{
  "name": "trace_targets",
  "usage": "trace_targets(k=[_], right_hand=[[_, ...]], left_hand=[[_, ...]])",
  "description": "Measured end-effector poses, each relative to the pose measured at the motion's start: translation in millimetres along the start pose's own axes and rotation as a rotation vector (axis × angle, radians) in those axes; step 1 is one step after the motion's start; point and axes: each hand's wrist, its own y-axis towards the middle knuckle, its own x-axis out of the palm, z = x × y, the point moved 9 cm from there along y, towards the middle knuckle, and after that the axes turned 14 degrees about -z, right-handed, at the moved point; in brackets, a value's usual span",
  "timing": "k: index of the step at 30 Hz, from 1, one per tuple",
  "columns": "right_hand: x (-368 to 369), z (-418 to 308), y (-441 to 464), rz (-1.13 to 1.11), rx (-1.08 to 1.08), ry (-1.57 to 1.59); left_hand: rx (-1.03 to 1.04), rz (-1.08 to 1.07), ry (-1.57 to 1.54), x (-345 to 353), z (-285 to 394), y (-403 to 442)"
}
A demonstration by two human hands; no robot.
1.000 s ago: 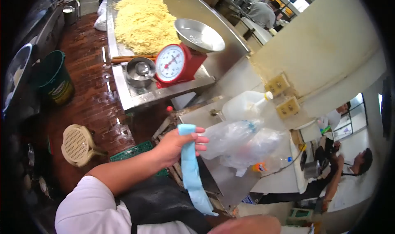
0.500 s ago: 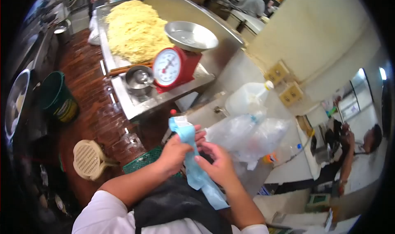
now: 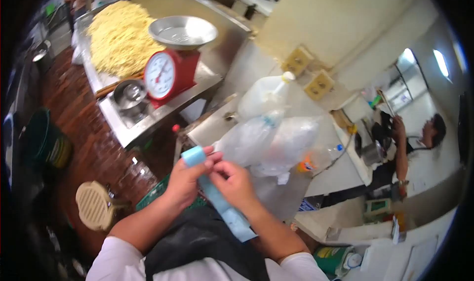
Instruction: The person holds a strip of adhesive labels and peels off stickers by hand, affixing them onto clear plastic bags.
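A light blue strip [image 3: 224, 207] hangs in a folded length in front of the dark apron. My left hand [image 3: 190, 177] is closed round its upper part, with a loop standing above the fingers. Against it, my right hand [image 3: 232, 181] pinches with bent fingers at the strip's edge. Just beyond the hands lie clear plastic bags [image 3: 266, 142] on a metal surface, beside a translucent jug [image 3: 261, 97].
A red scale [image 3: 173, 76] and a steel bowl [image 3: 130, 96] stand on a metal table near a yellow heap [image 3: 121, 39]. A stool [image 3: 94, 206] and green bucket [image 3: 47, 138] are at left. Another person [image 3: 419, 147] is at right.
My right hand has come up from the lower edge to the strip and closed in beside my left hand. The view has swung to the right, so the scale and table appear further left.
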Motion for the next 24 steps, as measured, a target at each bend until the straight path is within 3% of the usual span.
trace_targets(k=[3, 9, 21, 24], right_hand=[[6.8, 19.0, 1.8, -0.042, 0.056, 0.127], [5.5, 4.1, -0.4, -0.04, 0.047, -0.084], [17.5, 3.4, -6.3, -0.184, 0.001, -0.11], [15.0, -19.2, -4.5, -0.26, -0.091, -0.308]], left_hand=[[0.012, -0.016, -0.099, -2.3, 2.5, -0.3], [0.049, 0.002, -0.139, -13.0, 7.9, -3.7], [0.005, 0.029, -0.115, -20.6, 14.5, -9.0], [-0.053, -0.002, -0.134, -21.5, 7.7, -6.9]])
